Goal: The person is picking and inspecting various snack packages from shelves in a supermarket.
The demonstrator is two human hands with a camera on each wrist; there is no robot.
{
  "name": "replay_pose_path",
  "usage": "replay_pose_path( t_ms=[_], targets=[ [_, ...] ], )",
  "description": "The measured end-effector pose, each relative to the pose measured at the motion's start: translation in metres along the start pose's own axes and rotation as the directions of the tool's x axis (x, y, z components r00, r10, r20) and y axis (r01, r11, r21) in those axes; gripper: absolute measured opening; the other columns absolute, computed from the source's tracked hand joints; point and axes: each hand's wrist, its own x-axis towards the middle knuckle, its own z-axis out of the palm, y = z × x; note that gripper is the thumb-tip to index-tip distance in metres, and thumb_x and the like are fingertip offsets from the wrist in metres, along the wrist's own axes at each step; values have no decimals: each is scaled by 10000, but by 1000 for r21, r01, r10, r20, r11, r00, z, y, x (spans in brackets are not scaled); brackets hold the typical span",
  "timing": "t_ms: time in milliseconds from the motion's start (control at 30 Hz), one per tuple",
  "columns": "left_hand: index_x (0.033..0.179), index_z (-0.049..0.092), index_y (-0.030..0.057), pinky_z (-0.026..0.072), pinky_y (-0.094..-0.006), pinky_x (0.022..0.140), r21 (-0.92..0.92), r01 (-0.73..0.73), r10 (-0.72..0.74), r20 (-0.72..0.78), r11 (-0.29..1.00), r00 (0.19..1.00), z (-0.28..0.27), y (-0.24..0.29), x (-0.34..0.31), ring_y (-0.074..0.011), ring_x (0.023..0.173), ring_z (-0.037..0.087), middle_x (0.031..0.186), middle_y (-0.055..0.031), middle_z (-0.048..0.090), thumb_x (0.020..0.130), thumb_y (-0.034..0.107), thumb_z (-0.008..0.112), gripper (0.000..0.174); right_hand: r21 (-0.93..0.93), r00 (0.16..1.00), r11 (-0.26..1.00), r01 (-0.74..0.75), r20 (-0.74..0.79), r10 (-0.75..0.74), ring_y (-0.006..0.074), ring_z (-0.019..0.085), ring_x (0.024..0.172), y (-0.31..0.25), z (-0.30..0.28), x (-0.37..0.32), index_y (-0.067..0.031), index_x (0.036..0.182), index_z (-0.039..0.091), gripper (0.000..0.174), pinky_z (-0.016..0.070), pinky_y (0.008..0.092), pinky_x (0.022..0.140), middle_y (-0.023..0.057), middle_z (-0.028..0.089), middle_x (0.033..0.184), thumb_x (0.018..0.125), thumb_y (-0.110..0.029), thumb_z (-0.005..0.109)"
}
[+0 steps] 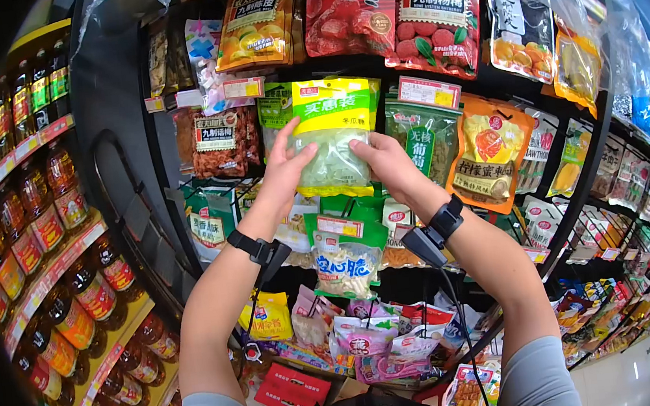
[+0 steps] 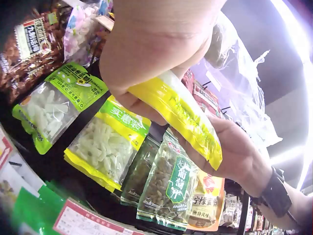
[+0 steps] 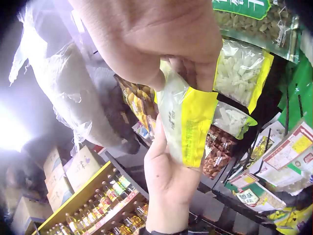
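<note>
A clear bag of pale green candied winter melon (image 1: 333, 150) with a yellow and green header is held up in front of the shelf, its printed face toward me. My left hand (image 1: 287, 167) grips its left side, thumb across the front. The right hand (image 1: 392, 163) holds the opposite side the same way, fingers behind the bag. From the left wrist, the bag's yellow bottom seal (image 2: 188, 122) shows between both hands. Behind it hangs another bag of the same candy (image 2: 105, 147). In the right wrist view the bag (image 3: 193, 127) stands tilted, its yellow strip facing the camera.
Bags of dried fruit hang around the hands, among them a green raisin bag (image 1: 422, 133) and an orange bag (image 1: 490, 154). Below hangs a green and white snack bag (image 1: 348, 268). Bottle shelves (image 1: 72, 285) stand at left; plastic sheeting (image 1: 620, 37) drapes at upper right.
</note>
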Motion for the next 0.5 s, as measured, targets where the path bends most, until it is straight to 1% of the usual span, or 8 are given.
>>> replay_pose_path(
  t_ms=[33, 67, 200, 300, 333, 433, 467, 500],
  targets=[
    [1526, 345, 168, 469, -331, 980, -5, 8, -8, 6, 1000, 1000, -3, -1, 3, -183, 1148, 578, 1281, -114, 590, 953, 134, 658, 654, -2, 1000, 1000, -23, -6, 23, 149, 653, 901, -2, 3, 1, 44, 1220, 593, 348, 529, 306, 761, 105, 690, 1048, 1001, -227, 585],
    [1527, 344, 169, 469, -333, 983, -11, 12, -11, 14, 1000, 1000, -7, -3, 5, -183, 1152, 577, 1282, -114, 589, 953, 132, 658, 655, 16, 999, 999, -29, -19, 30, 137, 651, 876, -3, 7, 0, 37, 1223, 590, 350, 525, 296, 714, 94, 687, 1043, 1002, -235, 585],
    [1528, 342, 171, 467, -338, 993, -19, 16, -15, 42, 1000, 999, -22, -20, 11, -187, 1170, 571, 1296, -119, 585, 952, 120, 657, 659, 0, 999, 999, -41, -19, 41, 120, 638, 847, 13, 9, 2, 33, 1207, 596, 340, 506, 270, 680, 75, 682, 1044, 1002, -238, 587],
    [1526, 347, 172, 465, -340, 1001, -20, 29, -28, 57, 999, 998, -26, -23, 9, -187, 1183, 565, 1312, -120, 580, 952, 111, 656, 654, -14, 996, 998, -67, -56, 66, 105, 623, 829, 17, 13, -3, 25, 1205, 598, 332, 495, 259, 676, 65, 678, 1026, 1003, -237, 588],
    [1525, 350, 172, 465, -340, 1003, -21, 40, -38, 60, 999, 997, -26, -22, 8, -186, 1187, 563, 1317, -119, 578, 953, 108, 655, 652, 16, 998, 999, -35, -47, 36, 87, 605, 808, 20, 14, -4, 12, 1206, 600, 323, 478, 244, 663, 49, 677, 1001, 1007, -242, 587],
    [1521, 358, 174, 462, -335, 1006, -60, -6, 12, 107, 998, 994, -29, -21, 7, -186, 1193, 560, 1328, -118, 575, 954, 109, 654, 644, -61, 998, 998, -14, -69, 10, 74, 593, 797, 8, 20, -17, 3, 1219, 594, 323, 461, 230, 654, 35, 678, 988, 1011, -245, 585],
    [1521, 359, 174, 462, -335, 1007, -72, 0, 8, 108, 997, 994, -28, -19, 6, -186, 1194, 560, 1329, -118, 575, 953, 109, 655, 643, -46, 998, 999, -13, -67, 10, 62, 579, 786, 9, 21, -16, -2, 1234, 589, 333, 437, 218, 640, 25, 681, 979, 1014, -251, 586],
    [1520, 360, 175, 461, -335, 1009, -85, 4, 5, 110, 996, 994, -27, -15, 6, -187, 1195, 560, 1329, -118, 576, 953, 110, 656, 643, -44, 998, 999, -20, -66, 17, 70, 593, 806, 8, 21, -15, 0, 1238, 585, 334, 456, 225, 658, 32, 682, 993, 1015, -248, 584]
  ],
)
